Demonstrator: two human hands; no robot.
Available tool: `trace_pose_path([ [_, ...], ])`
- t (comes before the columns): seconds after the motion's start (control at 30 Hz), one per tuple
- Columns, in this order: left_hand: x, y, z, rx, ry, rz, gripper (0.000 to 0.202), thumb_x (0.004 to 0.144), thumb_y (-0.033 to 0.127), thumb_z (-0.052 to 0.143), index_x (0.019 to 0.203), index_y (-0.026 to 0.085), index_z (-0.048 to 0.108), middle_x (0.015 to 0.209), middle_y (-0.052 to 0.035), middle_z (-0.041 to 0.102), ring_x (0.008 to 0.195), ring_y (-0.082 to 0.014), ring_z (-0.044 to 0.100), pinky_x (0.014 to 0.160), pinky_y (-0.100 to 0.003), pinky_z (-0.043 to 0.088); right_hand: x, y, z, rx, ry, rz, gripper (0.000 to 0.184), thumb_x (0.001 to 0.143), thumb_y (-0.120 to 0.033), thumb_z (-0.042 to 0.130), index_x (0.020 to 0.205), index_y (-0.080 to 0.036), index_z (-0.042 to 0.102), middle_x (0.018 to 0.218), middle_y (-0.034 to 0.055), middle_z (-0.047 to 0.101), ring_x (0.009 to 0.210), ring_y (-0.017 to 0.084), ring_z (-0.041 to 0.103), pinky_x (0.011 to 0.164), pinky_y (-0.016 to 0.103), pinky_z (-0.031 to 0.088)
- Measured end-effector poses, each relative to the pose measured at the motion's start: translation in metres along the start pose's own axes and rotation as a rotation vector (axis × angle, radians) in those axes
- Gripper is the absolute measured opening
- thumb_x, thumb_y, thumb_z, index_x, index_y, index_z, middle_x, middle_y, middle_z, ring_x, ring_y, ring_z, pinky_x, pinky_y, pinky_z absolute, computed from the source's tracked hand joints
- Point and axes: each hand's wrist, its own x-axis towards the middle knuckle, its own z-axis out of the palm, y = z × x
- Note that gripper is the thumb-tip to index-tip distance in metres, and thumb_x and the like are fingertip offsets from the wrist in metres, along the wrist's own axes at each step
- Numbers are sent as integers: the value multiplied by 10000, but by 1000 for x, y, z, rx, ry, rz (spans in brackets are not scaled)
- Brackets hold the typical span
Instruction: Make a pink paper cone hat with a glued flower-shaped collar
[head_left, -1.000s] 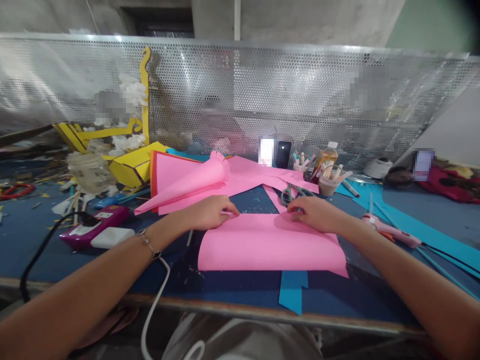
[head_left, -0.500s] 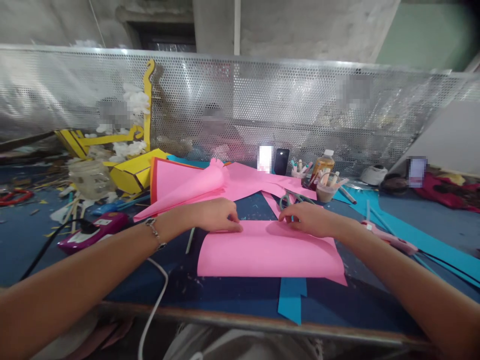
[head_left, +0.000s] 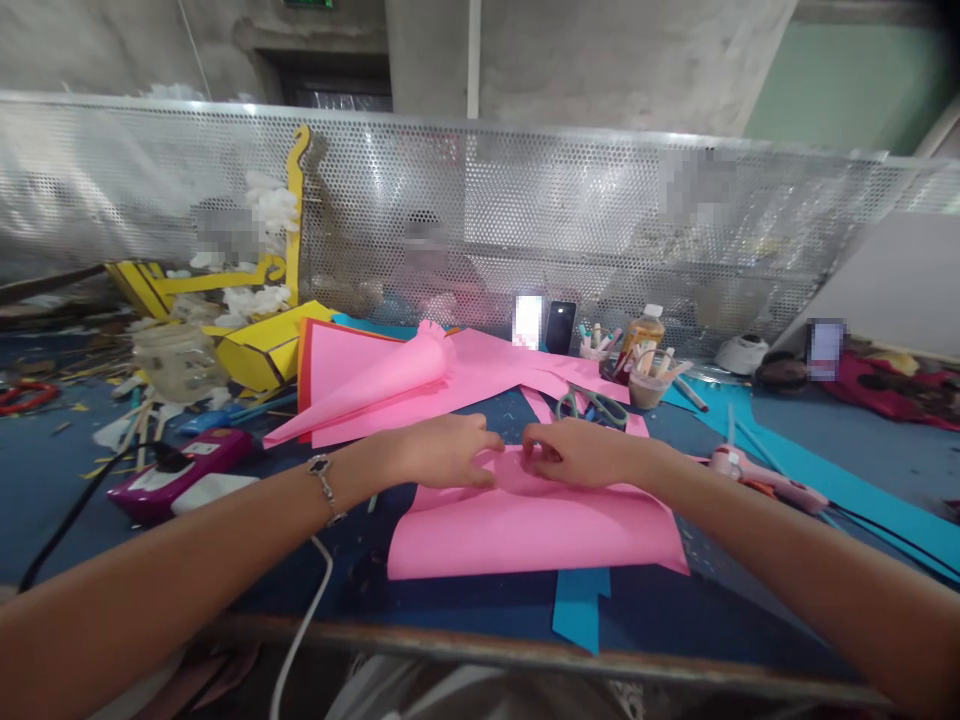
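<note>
A rolled pink paper cone (head_left: 367,380) lies toward the far left of the workbench (head_left: 480,640), with scissors (head_left: 592,407) to its right. A pink hot glue gun (head_left: 765,482) rests near the right edge, a magenta power strip (head_left: 176,470) sits left, and a teal card strip (head_left: 581,610) reaches the near edge.

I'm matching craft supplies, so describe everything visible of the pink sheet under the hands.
The pink sheet is smooth matte paper or card, its far part bowed up where the left hand and right hand pinch it. Its near edge lies on the blue work surface, over a teal paper strip.
</note>
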Motion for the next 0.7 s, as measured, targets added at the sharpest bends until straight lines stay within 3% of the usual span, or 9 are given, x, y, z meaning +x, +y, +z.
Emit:
trace_pose_path([
  [0.13, -5, 7, 1, 43, -36, -36, 710, 898, 721, 517, 1403, 230, 605, 1205, -138, 623, 987, -316, 667, 796, -379, 507, -4, -7, 2, 10, 2, 36, 476, 908, -601, 629, 1190, -217, 625, 1051, 112, 762, 873, 295, 702, 667, 330, 430],
  [0.33, -9, 20, 8, 51, -35, -104, 1066, 699, 964, 464, 1481, 242, 529, 1331, -202, 591, 1098, -430, 646, 829, -491, 534, -12, -14, 4, 33, -32, 55, 718, 791, -715, 700, 1275, -198, 587, 1187, 153, 692, 998, 354, 680, 794, 406, 492],
  [0.53, -7, 31, 7, 52, -45, -149, 1131, 604, 977, 530, 1453, 228, 561, 1418, -241, 571, 1169, -461, 623, 906, -540, 506, -22, -12, 12, 29, -46, 44, 976, 716, -802, 698, 1433, -164, 518, 1279, 185, 591, 1106, 387, 615, 924, 512, 509],
  [0.7, -8, 39, 2, 76, -65, -169, 1141, 616, 959, 526, 1445, 177, 568, 1385, -248, 590, 1163, -457, 623, 952, -553, 493, -30, -21, 14, -66, -47, 25, 1003, 744, -825, 634, 1468, -141, 515, 1264, 205, 550, 1182, 424, 546, 960, 582, 492],
])
